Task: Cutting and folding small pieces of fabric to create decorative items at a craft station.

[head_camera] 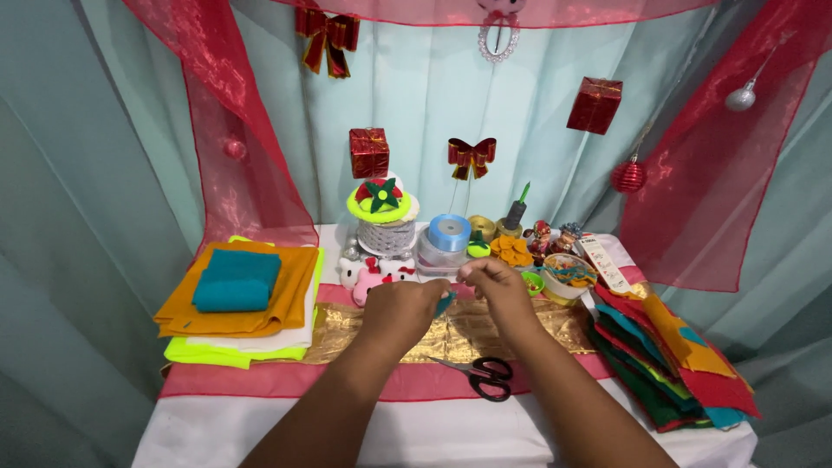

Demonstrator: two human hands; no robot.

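Both hands meet mid-counter: left hand (400,312) pinches a teal felt scrap (445,302), right hand (496,284) beside it, black-handled scissors (482,375) near the front edge.

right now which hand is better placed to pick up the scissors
Right hand, probably. The black-handled scissors with red inner loops lie on the gold cloth strip just under the right forearm. The left hand holds a small teal piece.
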